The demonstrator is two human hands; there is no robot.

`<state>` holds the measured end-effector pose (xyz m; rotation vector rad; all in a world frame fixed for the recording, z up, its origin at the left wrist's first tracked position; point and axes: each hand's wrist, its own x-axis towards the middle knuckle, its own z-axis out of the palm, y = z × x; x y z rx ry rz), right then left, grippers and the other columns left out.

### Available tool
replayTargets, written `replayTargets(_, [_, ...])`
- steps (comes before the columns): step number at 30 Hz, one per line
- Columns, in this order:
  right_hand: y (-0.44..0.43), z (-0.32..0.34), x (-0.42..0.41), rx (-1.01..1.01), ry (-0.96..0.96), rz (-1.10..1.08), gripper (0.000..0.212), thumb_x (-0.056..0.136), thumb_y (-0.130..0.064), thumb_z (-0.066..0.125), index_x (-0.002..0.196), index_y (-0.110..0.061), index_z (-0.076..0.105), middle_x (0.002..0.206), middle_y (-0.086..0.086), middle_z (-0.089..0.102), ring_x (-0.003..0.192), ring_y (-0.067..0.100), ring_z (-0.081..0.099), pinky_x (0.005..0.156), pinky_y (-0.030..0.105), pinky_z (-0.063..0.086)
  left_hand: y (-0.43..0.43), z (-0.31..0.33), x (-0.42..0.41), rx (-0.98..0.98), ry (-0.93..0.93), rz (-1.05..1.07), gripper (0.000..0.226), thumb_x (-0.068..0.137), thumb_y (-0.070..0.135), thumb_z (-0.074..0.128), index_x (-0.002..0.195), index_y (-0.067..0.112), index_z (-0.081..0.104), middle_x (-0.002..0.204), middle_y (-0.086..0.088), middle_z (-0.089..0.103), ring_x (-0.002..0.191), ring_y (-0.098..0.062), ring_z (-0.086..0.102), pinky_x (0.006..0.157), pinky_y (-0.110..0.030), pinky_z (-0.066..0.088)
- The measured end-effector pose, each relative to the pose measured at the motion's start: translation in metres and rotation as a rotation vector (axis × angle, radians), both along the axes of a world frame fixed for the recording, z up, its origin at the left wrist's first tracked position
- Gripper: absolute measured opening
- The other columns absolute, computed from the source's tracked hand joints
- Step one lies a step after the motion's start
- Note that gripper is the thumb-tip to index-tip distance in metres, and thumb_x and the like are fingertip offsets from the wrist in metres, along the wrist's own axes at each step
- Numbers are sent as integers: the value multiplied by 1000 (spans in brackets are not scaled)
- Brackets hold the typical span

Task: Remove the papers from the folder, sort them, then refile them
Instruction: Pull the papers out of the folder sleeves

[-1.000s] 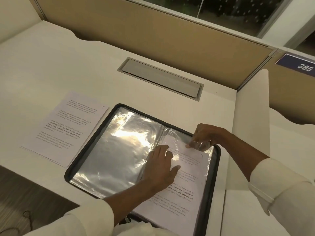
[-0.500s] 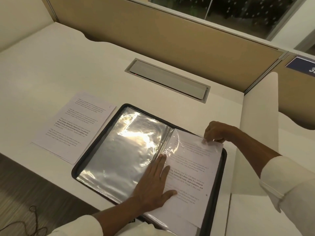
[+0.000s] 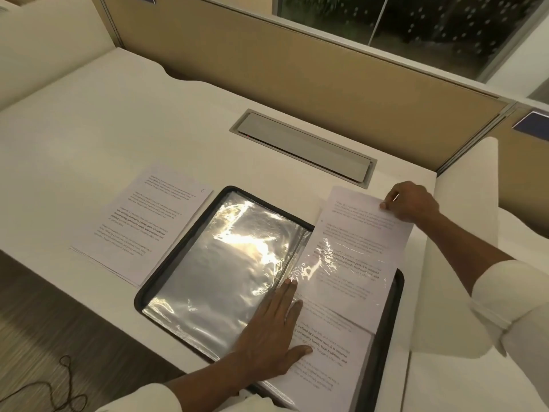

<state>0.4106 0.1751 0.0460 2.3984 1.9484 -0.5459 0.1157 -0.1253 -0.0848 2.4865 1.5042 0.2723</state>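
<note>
An open black folder (image 3: 166, 270) with shiny plastic sleeves (image 3: 225, 269) lies on the white desk. My left hand (image 3: 273, 334) presses flat on the folder's middle, over the spine and the right page. My right hand (image 3: 411, 202) pinches the top corner of a printed sheet (image 3: 356, 245). That sheet sticks halfway out of the right sleeve, past the folder's far edge. Another printed page (image 3: 329, 361) shows in the sleeve below it. A small stack of printed papers (image 3: 142, 221) lies on the desk left of the folder.
A grey cable hatch (image 3: 303, 145) is set into the desk behind the folder. A tan partition (image 3: 297, 63) runs along the back. A white divider (image 3: 466, 203) stands at the right. A dark cord (image 3: 56, 391) lies on the floor at the lower left.
My right hand has drawn the sheet up and away, out of the right sleeve, well past the folder's top edge. My left hand has stayed pressed on the folder.
</note>
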Motion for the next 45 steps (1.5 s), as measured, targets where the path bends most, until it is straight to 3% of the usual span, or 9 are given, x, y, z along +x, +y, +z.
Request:
replayTargets(8, [24, 51, 9, 296, 35, -42, 15, 90, -33, 81, 88, -24, 69, 107, 6, 74, 105, 35, 65, 83, 41, 48, 0, 0, 0, -14, 15, -3, 90, 103, 74, 40, 154, 1, 46, 174, -22, 9, 162, -37, 7, 124, -59, 29])
replayTargets(21, [13, 113, -3, 685, 155, 70, 14, 93, -37, 74, 91, -25, 68, 99, 0, 77, 87, 26, 69, 75, 51, 59, 3, 1, -1, -85, 26, -4, 90, 100, 77, 41, 155, 5, 44, 175, -20, 8, 163, -34, 4, 128, -56, 24])
replayTargets(24, [3, 126, -9, 788, 201, 156, 16, 95, -34, 73, 92, -19, 68, 99, 2, 77, 84, 23, 69, 69, 45, 57, 8, 14, -3, -162, -60, 15, 82, 98, 73, 47, 154, 14, 39, 176, -11, 5, 163, -27, 2, 130, -51, 22])
replayTargets(26, [-5, 135, -13, 826, 239, 225, 17, 95, -30, 73, 92, -13, 69, 95, 0, 75, 81, 20, 66, 63, 35, 55, 14, 25, -7, -238, -159, 87, 79, 97, 71, 52, 155, 20, 37, 175, -1, 5, 162, -20, 6, 128, -46, 31])
replayTargets(29, [-19, 148, -25, 817, 273, 324, 17, 96, -26, 74, 93, -10, 69, 95, -6, 70, 82, 14, 63, 61, 19, 48, 34, 41, -15, -209, -351, 243, 82, 93, 75, 56, 155, 25, 36, 171, 6, 14, 151, -9, 27, 113, -35, 47])
replayTargets(32, [-34, 161, -42, 777, 349, 414, 13, 96, -22, 75, 94, -11, 70, 94, -2, 72, 80, 13, 65, 62, 9, 48, 65, 62, -26, -98, -521, 362, 87, 90, 75, 63, 153, 20, 40, 162, 2, 35, 144, -10, 39, 108, -37, 52])
replayTargets(38, [-55, 170, -94, 565, 489, 573, 11, 94, -21, 79, 90, -14, 71, 87, -5, 75, 79, 15, 73, 63, 30, 61, 113, 114, -67, -117, -822, 559, 91, 78, 69, 79, 147, 22, 44, 146, 7, 51, 132, -13, 53, 107, -36, 49])
replayTargets(41, [-54, 161, -126, 466, 650, 549, 8, 92, -14, 80, 88, -11, 74, 83, 0, 76, 73, 14, 71, 59, 28, 57, 118, 132, -95, -164, -883, 599, 67, 81, 62, 82, 133, 28, 57, 128, 15, 68, 115, -6, 67, 95, -34, 58])
replayTargets(45, [-46, 136, -167, 362, 872, 447, 8, 90, -8, 81, 93, -3, 76, 80, 1, 76, 69, 7, 64, 61, 22, 54, 109, 146, -133, -257, -1015, 642, 29, 96, 37, 78, 122, 25, 77, 103, 13, 80, 92, -6, 77, 84, -43, 66])
